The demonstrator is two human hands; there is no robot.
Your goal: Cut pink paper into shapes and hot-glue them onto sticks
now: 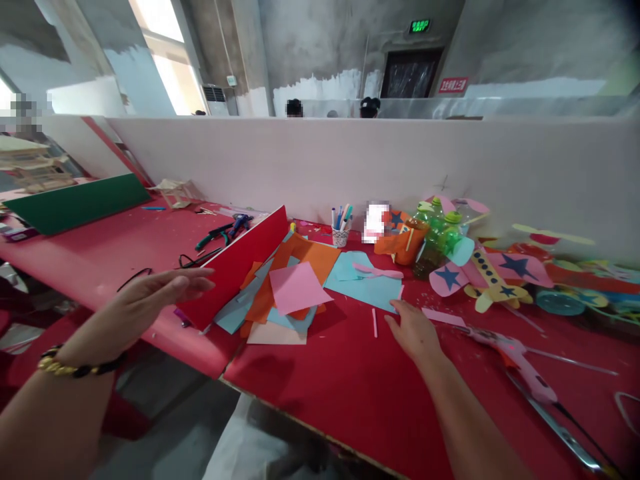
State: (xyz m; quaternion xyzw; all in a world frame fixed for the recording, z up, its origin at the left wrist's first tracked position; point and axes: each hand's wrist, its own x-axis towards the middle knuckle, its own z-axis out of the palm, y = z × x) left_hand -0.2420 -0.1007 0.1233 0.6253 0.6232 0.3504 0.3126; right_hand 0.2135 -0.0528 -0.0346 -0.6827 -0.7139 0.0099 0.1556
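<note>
While finished paper planes (493, 273) lie right of the paper pile (283, 293), both hands, left (150, 297) and right (413, 330), seem open, empty; sheets remain uncut.

We make out a green lit exit sign (419, 26) above the dark doorway (410, 73) and a red wall placard (453, 85) beside it; their characters stay illegible.

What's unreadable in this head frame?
- Blurred patch, head view: pixelated, its content is lost.
- Lower sheets of the paper pile: covered by the pink sheet.
- Glue gun: cord runs off the bottom-right edge.
- Left hand: motion-blurred fingers, touching nothing.
- Right hand: palm underside hidden.
</note>
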